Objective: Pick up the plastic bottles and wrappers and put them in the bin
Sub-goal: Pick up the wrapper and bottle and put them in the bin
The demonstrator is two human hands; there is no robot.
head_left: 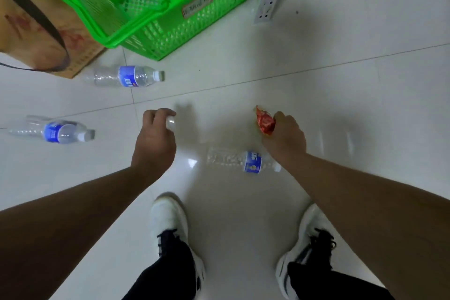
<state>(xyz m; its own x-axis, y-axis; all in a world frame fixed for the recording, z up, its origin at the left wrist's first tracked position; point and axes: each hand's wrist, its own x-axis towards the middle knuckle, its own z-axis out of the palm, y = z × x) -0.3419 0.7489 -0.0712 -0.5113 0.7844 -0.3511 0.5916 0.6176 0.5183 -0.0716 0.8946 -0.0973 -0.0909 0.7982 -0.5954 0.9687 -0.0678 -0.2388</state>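
Nearest, two white shoes (170, 221) stand on the pale tiled floor (316, 80), and just ahead of them a clear plastic bottle (243, 161) with a blue label lies on its side, its cap end passing under the right wrist. The right hand (283, 135) is closed around a crumpled red wrapper (265, 122), which sticks out past the thumb side. The left hand (155, 136) is curled shut on something small and pale, too blurred to name. So the step in hand looks like gathering litter, with both hands already loaded. Further left, a second bottle (56, 131) and a third bottle (126, 76) lie untouched on the tiles, the latter just beside a cardboard box (36, 31). Beyond them sits the green basket (151, 7), seemingly the bin. The next move likely calls for carrying both handfuls over its rim and letting go, then returning for the three bottles
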